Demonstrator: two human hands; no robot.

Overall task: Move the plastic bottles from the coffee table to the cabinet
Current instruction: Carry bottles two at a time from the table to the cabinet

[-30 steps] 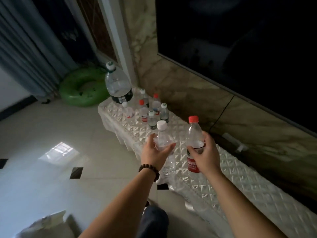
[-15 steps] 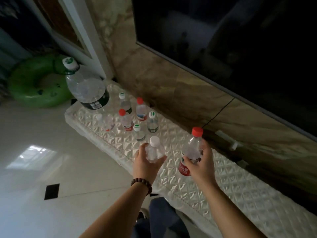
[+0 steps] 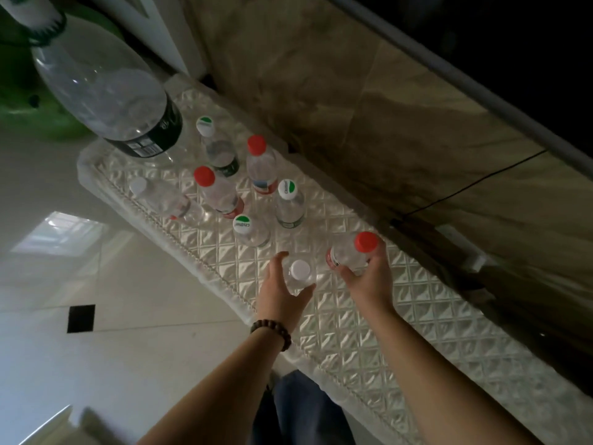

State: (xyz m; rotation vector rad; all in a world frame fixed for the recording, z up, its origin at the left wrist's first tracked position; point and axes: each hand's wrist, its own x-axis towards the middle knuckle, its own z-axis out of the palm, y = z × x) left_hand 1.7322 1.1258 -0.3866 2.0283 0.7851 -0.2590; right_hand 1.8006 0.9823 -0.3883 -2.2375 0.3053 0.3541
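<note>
My left hand (image 3: pixel 282 292) grips a clear white-capped bottle (image 3: pixel 300 271) low over the quilted white cabinet top (image 3: pixel 353 316). My right hand (image 3: pixel 369 277) holds a red-capped bottle (image 3: pixel 351 252) tilted, just to the right of it. Beyond them stand several small bottles: green-and-white caps (image 3: pixel 242 223) (image 3: pixel 287 189) (image 3: pixel 205 125), red caps (image 3: pixel 204 175) (image 3: pixel 256 144), and a white-capped one (image 3: pixel 160 199) near the left edge. A large clear bottle with a dark label (image 3: pixel 106 101) stands at the far left end.
A marble wall (image 3: pixel 353 91) and a dark TV screen (image 3: pixel 513 43) rise behind the cabinet, with a black cable (image 3: pixel 465 191) running down. A green swim ring (image 3: pixel 38 114) lies on the tiled floor (image 3: pixel 96 316) to the left.
Both hands have carried their bottles forward and down toward the cabinet top, closer to the standing group. The view has moved nearer and looks more steeply down.
</note>
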